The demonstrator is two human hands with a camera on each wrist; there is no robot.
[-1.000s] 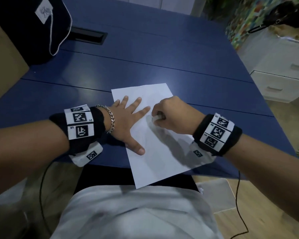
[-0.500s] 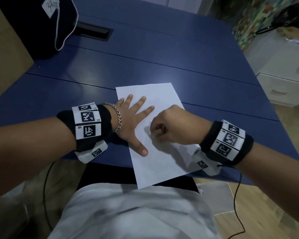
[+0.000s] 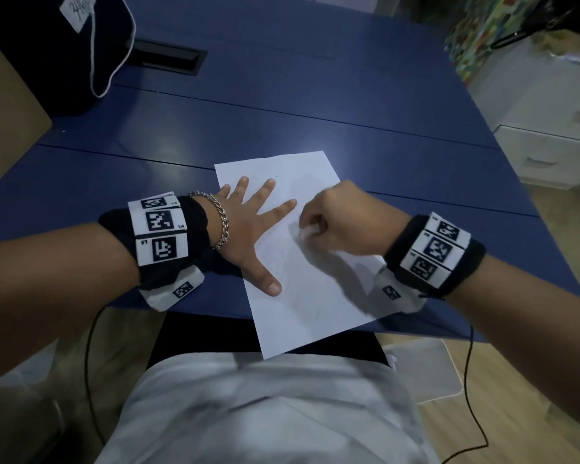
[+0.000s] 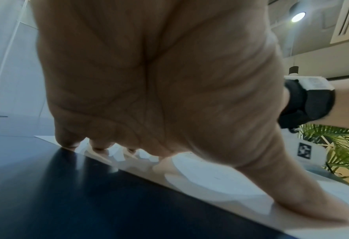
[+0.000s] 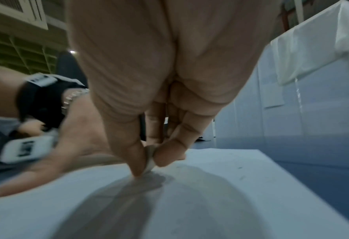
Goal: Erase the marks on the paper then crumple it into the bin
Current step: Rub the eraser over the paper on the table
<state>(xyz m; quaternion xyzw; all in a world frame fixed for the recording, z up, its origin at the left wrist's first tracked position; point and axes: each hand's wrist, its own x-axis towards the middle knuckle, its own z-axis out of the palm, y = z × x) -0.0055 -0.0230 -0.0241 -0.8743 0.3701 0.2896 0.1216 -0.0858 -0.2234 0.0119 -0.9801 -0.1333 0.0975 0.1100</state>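
Note:
A white sheet of paper lies on the blue table, its near corner hanging over the front edge. My left hand presses flat on the paper's left side, fingers spread; the left wrist view shows the left hand with its fingertips and thumb down on the paper. My right hand pinches a small white eraser against the sheet's middle. In the right wrist view the eraser sits between thumb and fingertip on the paper. Faint pencil marks remain below the left hand.
A dark bag with a white cord and tag stands at the table's back left, beside a black cable slot. White drawers stand to the right. No bin shows in any view.
My right hand with the eraser has shifted slightly back and forth over the paper's middle. The left hand stays pressed in place.

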